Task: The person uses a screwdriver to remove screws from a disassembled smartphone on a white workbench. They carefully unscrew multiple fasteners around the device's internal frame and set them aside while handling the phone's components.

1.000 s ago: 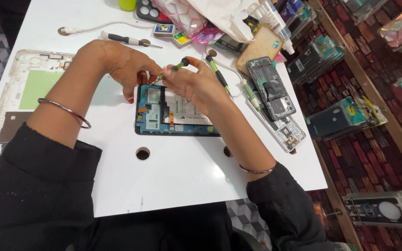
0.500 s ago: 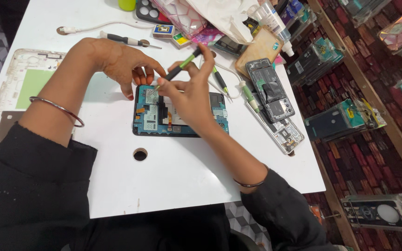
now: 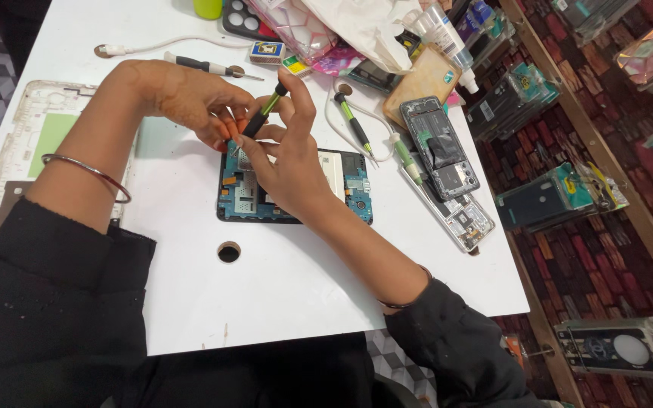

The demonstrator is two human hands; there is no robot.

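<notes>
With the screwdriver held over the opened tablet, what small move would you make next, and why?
Probably turn the green-handled screwdriver: the right hand pinches it with its tip down at the opened tablet's top edge, and the left hand steadies there.

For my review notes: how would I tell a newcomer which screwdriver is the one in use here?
Start at the white table and find the opened tablet, blue circuit board showing, at its middle. Above its left part, the right hand holds a screwdriver, tip down by the left hand. Unlike the screwdrivers lying flat nearby, it is lifted and slanted.
</notes>
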